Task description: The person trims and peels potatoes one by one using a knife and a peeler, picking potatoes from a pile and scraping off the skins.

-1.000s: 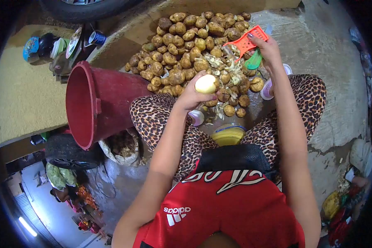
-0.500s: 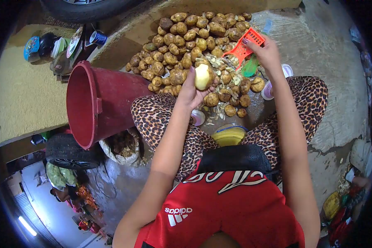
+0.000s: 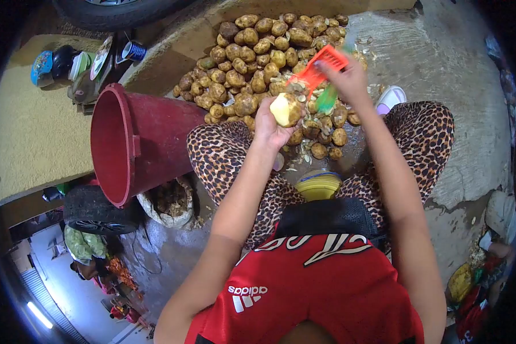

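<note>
A partly peeled potato (image 3: 285,110) is held in my left hand (image 3: 268,126), its pale flesh showing on the left and brown skin on the right. My right hand (image 3: 350,83) grips an orange plastic peeler (image 3: 322,66) with a slotted handle, just above and to the right of that potato; the tool is somewhat blurred. Beyond both hands spreads a heap of unpeeled potatoes (image 3: 246,54), with pale peelings scattered on its near side. Something green and translucent (image 3: 327,98) shows below the peeler, too blurred to name.
A large dark red bucket (image 3: 149,132) lies tilted at my left, its mouth facing left. Below it stands an open sack (image 3: 169,209). A yellow round object (image 3: 318,186) is between my legs. Tyres (image 3: 100,209) lie at lower left and top left.
My right hand has moved left and down with the peeler, closer to the potato. The potato has turned in my left hand, showing more brown skin.
</note>
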A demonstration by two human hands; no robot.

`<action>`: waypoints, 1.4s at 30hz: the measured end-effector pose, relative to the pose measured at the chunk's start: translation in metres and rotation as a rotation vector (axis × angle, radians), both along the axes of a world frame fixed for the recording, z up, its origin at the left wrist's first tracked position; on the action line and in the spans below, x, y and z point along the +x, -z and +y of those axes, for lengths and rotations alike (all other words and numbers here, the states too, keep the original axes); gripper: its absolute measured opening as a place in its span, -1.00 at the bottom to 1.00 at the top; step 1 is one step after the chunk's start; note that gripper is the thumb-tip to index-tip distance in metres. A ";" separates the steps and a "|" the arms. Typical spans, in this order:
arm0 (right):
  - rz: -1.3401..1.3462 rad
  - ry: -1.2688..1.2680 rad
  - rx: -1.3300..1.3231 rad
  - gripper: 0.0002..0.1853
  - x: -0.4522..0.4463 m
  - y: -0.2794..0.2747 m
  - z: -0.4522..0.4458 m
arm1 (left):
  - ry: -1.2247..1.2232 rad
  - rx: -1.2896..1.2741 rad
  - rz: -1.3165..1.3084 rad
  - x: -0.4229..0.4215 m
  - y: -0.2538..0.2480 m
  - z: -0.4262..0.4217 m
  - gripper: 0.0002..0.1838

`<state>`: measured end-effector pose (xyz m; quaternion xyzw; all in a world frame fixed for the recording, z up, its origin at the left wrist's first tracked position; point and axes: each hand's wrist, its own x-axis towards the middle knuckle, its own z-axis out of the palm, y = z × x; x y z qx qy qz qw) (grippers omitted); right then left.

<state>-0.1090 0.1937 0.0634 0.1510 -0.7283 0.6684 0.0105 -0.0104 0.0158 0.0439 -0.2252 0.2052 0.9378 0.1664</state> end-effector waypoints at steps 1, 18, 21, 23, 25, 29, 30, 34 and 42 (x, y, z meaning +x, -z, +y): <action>0.004 0.093 -0.010 -0.71 -0.010 -0.007 0.011 | 0.029 -0.034 -0.016 0.002 0.000 0.001 -0.60; -0.199 0.090 0.000 -0.72 -0.012 -0.028 0.026 | -0.010 -0.263 0.067 -0.001 -0.009 -0.005 -0.58; -0.153 0.014 -0.074 -0.70 -0.006 -0.032 0.021 | -0.082 -0.280 0.041 -0.004 -0.008 -0.001 -0.59; -0.184 -0.117 0.016 -0.71 0.003 -0.028 0.010 | -0.113 -0.271 0.054 -0.003 0.000 -0.002 -0.58; -0.180 -0.197 0.095 -0.70 0.013 -0.019 -0.006 | -0.184 -0.191 -0.005 -0.003 -0.010 0.009 -0.52; -0.196 -0.230 0.132 -0.69 0.026 -0.003 -0.018 | -0.208 -0.085 -0.026 -0.005 -0.006 0.010 -0.56; -0.219 -0.233 0.116 -0.69 0.024 -0.002 -0.018 | -0.204 -0.072 -0.029 -0.006 -0.009 0.010 -0.60; -0.096 -0.023 0.084 -0.71 0.007 -0.006 -0.003 | -0.167 -0.161 -0.042 -0.006 -0.012 0.010 -0.65; -0.196 -0.160 0.007 -0.72 0.001 -0.024 0.008 | -0.065 -0.156 -0.009 -0.006 -0.002 0.002 -0.65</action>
